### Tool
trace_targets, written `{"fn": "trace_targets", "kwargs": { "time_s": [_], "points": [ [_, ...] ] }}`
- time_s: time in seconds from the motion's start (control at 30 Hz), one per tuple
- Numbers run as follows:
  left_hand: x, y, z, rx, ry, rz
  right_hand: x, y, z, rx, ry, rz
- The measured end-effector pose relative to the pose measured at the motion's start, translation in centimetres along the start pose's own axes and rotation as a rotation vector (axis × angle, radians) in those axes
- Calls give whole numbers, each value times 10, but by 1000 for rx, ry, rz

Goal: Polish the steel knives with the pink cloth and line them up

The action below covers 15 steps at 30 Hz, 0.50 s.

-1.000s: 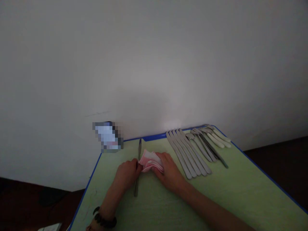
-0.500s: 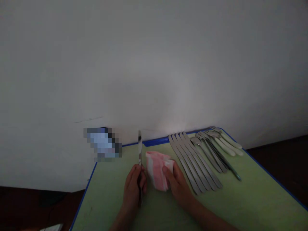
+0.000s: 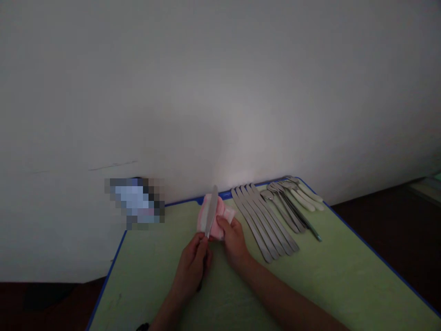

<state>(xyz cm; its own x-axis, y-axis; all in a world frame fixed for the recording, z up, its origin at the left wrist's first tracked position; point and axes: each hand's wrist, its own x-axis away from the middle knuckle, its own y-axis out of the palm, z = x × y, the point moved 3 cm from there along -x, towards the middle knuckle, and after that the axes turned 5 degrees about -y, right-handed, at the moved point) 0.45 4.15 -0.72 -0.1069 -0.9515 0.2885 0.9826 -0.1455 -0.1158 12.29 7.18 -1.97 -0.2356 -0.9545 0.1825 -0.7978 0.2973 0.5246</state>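
A table knife (image 3: 212, 211) points up and away, its handle in my left hand (image 3: 195, 257), whose fingers are wrapped round it. My right hand (image 3: 236, 239) grips a folded pink and white cloth (image 3: 219, 230). The knife's blade lies in front of the cloth, which shows behind it on both sides; whether the two touch at every point I cannot tell. To the right of my hands, several table knives (image 3: 265, 225) lie side by side in a slanting row on the green table.
Right of the knives lie a spoon (image 3: 268, 196), several dark-handled pieces of cutlery (image 3: 292, 211) and some white-handled forks (image 3: 306, 198). A blurred-out phone-like object (image 3: 136, 200) stands at the table's back left corner. The green table (image 3: 144, 271) has a blue rim and meets a grey wall (image 3: 220, 92).
The cloth has come left and up behind the knife blade, carried by my right hand. My left hand has tilted the knife, turning its flat side toward me. The view has shifted slightly.
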Motion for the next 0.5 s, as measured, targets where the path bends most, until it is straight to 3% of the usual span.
{"fn": "trace_targets", "kwargs": {
  "time_s": [0.17, 0.37, 0.43, 0.5],
  "points": [
    [-1, -1, 3, -35, 56, 35, -6, 2, -1, -309, 162, -54],
    [1, -15, 1, 85, 115, 293, -7, -1, -2, -375, 176, -11],
    [0, -18, -1, 64, 143, 273, -6, -1, -1, -356, 185, -20],
    [-2, -16, -3, -18, 142, 147, -6, 0, -2, -353, 213, -71]
  ]
}}
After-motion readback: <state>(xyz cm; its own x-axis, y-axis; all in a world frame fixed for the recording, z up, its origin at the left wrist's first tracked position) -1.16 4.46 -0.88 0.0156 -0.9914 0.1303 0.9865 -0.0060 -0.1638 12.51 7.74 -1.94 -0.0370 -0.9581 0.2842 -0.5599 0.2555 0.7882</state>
